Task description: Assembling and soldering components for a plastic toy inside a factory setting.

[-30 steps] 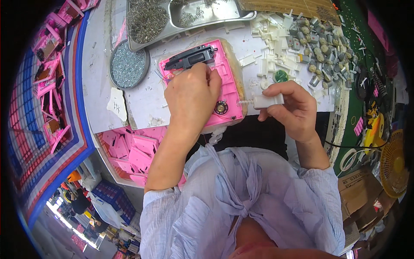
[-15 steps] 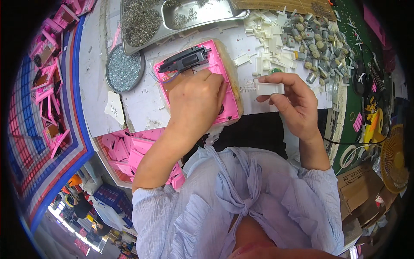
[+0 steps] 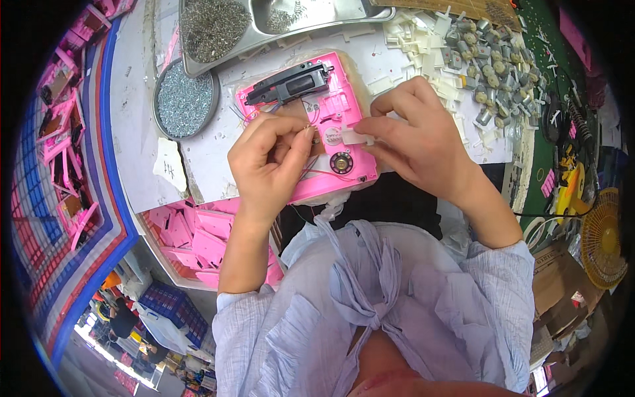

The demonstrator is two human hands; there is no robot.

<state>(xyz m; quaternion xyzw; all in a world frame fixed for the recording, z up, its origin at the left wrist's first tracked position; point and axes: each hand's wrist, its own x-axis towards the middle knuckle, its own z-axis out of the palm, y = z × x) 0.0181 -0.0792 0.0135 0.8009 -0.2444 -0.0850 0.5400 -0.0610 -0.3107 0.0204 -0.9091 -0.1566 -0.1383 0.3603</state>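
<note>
A pink plastic toy shell lies open on the white bench, with a black part along its far edge and a small round speaker near its front. My left hand rests on the shell's left side, its fingertips pinching thin wires. My right hand holds a small white plastic piece against the shell's right side. Thin red wires run across the shell's lower part.
A round dish of small screws and a metal tray of screws sit at the back left. White plastic pieces and small motors lie back right. A box of pink shells stands below the bench. A yellow fan is at the right.
My right hand has brought the white piece from the right of the shell onto it. My left hand has lifted off the shell's middle and now pinches the wires.
</note>
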